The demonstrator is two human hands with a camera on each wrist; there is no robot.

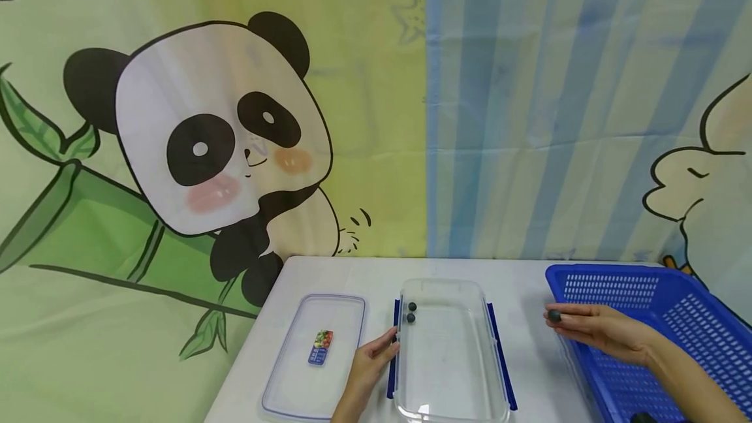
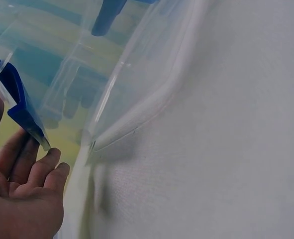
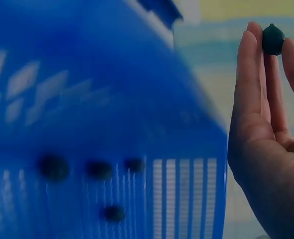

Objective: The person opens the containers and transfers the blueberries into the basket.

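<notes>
A small dark green, round fruit-like piece (image 3: 273, 40) with a pointed tip is pinched between the thumb and fingertips of my right hand (image 1: 611, 331), over the left rim of the blue basket (image 1: 572, 338). My left hand (image 1: 370, 364) holds the left side of a clear plastic box (image 1: 446, 344) at its blue side latch (image 2: 22, 107), thumb and fingers on either side of it. Two more dark pieces (image 1: 411, 318) lie inside the box near its upper left corner. Several blurred dark pieces (image 3: 100, 170) show in the basket in the right wrist view.
To the left of the box lies a clear lid (image 1: 288, 377) with a colourful label (image 1: 320, 347) on it. Another blue latch (image 1: 501, 354) hangs down the box's right side. All stand on a white table (image 1: 529, 371), with a printed curtain (image 1: 499, 116) behind.
</notes>
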